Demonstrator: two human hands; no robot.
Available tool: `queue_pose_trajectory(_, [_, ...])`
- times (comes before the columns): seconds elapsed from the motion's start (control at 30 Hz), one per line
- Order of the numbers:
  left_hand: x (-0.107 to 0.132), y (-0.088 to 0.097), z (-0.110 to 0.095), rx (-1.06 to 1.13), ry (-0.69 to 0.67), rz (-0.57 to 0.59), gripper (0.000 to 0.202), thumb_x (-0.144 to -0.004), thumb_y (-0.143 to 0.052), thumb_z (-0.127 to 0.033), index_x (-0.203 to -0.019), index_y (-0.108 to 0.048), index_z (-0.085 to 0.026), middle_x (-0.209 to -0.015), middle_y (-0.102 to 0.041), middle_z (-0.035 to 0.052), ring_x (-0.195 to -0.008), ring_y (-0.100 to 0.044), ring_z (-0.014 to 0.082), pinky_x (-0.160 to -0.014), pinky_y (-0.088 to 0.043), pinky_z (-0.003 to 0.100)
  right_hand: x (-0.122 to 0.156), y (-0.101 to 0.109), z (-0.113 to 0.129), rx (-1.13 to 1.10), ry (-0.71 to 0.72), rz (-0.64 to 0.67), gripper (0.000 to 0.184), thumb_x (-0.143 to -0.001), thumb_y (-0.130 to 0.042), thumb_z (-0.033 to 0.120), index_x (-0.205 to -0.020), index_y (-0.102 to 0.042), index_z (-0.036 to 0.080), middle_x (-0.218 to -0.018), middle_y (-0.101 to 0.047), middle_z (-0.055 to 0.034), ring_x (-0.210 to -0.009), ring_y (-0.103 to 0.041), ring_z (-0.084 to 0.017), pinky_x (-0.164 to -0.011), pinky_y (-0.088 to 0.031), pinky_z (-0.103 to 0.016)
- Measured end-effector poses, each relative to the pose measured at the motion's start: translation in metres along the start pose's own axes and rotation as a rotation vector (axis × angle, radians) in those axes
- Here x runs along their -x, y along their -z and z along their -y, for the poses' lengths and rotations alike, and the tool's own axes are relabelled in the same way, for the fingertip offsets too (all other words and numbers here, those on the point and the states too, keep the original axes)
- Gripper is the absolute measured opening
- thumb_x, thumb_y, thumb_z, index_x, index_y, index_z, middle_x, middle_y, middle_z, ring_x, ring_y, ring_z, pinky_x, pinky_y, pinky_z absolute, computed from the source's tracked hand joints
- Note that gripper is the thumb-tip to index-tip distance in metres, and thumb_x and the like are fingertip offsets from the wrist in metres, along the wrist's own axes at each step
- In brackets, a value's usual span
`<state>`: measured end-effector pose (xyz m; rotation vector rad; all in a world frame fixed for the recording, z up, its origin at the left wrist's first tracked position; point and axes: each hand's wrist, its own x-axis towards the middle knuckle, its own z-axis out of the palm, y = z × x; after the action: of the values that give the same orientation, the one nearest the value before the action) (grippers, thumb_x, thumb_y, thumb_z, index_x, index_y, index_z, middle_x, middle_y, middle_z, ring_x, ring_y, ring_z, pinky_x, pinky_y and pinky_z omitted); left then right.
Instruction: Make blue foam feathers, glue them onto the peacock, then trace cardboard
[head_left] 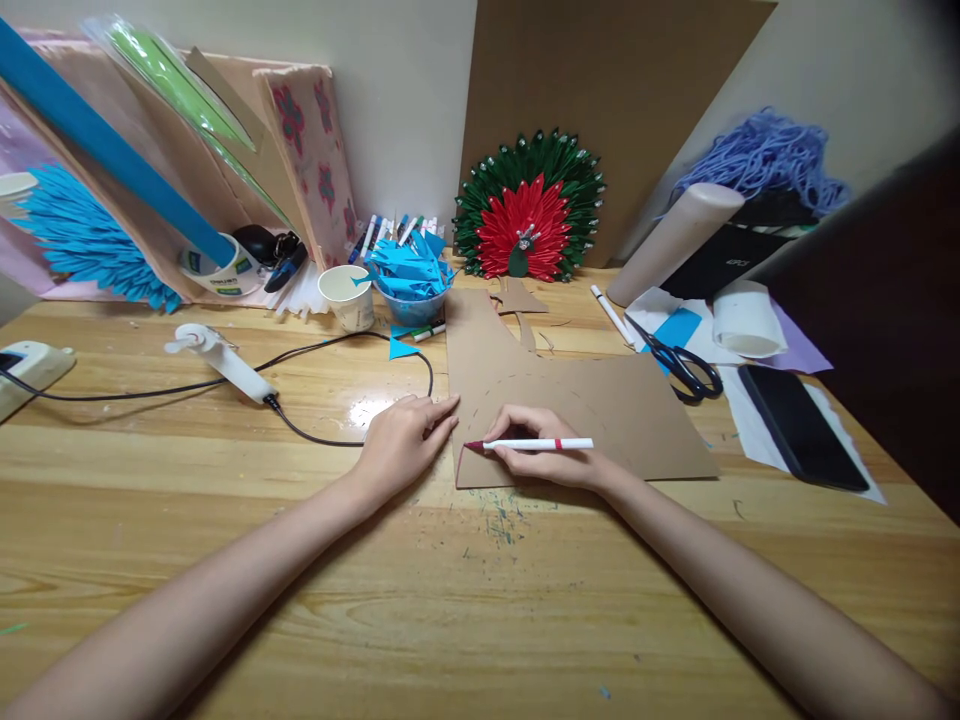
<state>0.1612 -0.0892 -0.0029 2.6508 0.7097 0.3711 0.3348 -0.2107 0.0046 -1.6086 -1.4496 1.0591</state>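
Observation:
A sheet of brown cardboard [615,410] with a cut-out upper edge lies on the wooden table. Faint dashed marks curve across it, and a dark red line runs near its lower left corner. My right hand [536,440] grips a white marker pen [574,444] with a red band, its dark red tip touching the cardboard at that line. At the sheet's left edge rests my left hand [405,440], holding nothing, its index finger stretched onto the cardboard and its thumb apart. The other left fingers are partly hidden.
A white glue gun [225,365] and its black cord lie left. Behind stand a paper cup [346,298], a bowl of blue paper pieces [412,280] and a red-green peacock craft [527,215]. Black scissors [679,365] and a dark phone [802,425] lie right.

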Motion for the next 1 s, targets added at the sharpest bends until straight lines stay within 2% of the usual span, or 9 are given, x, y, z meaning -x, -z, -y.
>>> queue_pose_trajectory(0.33, [0.000, 0.000, 0.001, 0.005, -0.002, 0.003, 0.032, -0.087, -0.047, -0.032, -0.115, -0.061, -0.022, -0.081, -0.069, 0.0043, -0.076, -0.058, 0.0176, -0.066, -0.042, 0.027, -0.004, -0.004, -0.008, 0.058, 0.011, -0.210, 0.004, -0.074, -0.055, 0.021, -0.074, -0.056, 0.017, -0.064, -0.055, 0.0017, -0.056, -0.044, -0.010, -0.048, -0.030, -0.021])
queue_pose_trajectory(0.77, [-0.001, -0.001, 0.002, 0.013, 0.004, 0.004, 0.032, -0.087, -0.048, -0.031, -0.116, -0.060, -0.023, -0.081, -0.069, 0.0039, -0.075, -0.059, 0.0174, -0.064, -0.042, 0.027, -0.005, -0.001, -0.015, 0.053, 0.038, -0.310, 0.007, -0.078, -0.055, 0.026, -0.080, -0.055, 0.019, -0.074, -0.059, 0.0004, -0.064, -0.050, -0.012, -0.055, -0.035, -0.022])
queue_pose_trajectory(1.0, [-0.001, -0.001, 0.002, 0.011, 0.003, 0.000, 0.032, -0.087, -0.047, -0.031, -0.116, -0.060, -0.024, -0.080, -0.069, 0.0041, -0.076, -0.059, 0.0175, -0.065, -0.043, 0.027, -0.006, 0.001, -0.014, 0.046, 0.021, -0.384, 0.005, -0.077, -0.053, 0.022, -0.080, -0.056, 0.019, -0.076, -0.060, 0.0000, -0.066, -0.052, -0.013, -0.056, -0.036, -0.023])
